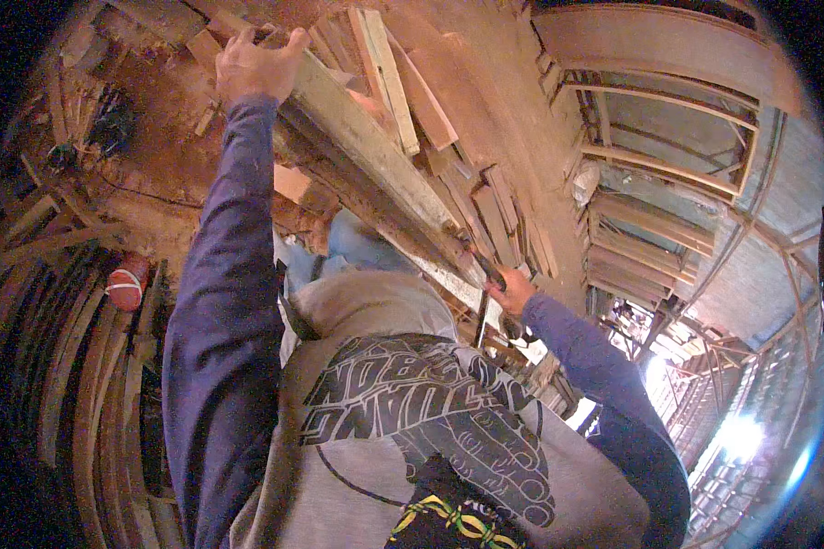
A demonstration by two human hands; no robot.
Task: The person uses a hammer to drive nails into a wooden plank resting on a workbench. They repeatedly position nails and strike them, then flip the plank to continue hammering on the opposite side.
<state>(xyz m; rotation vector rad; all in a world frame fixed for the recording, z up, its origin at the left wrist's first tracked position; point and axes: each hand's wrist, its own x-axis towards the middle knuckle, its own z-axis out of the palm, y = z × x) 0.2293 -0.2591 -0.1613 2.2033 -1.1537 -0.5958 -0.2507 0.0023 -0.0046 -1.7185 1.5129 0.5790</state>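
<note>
Closest in: grey shirt [362, 471], lower middle. Just past it, the right hand [516, 291] is at about 4 o'clock, fingers curled round a dark handle [494, 273]. A thin dark strip [482, 318] hangs just below; can't tell if it's the same tool.

Key relation: the long wooden beam [375, 151] lies up and left of the right grip, long axis from half past 4 to half past 10. Right hand is nearer the low end, just beside it; contact there unclear. Left hand [258, 71] is well apart, at the upper end, palm over it, thumb and fingers spread. Can't tell whether that grip is clamped or only resting on the wood.

Beyond the beam, loose boards [386, 87] at 12 o'clock, slanting roughly the same way. Red container [126, 284] at 9, near curved strips [110, 403]. Wooden frames [664, 169] at 2, furthest out.
</note>
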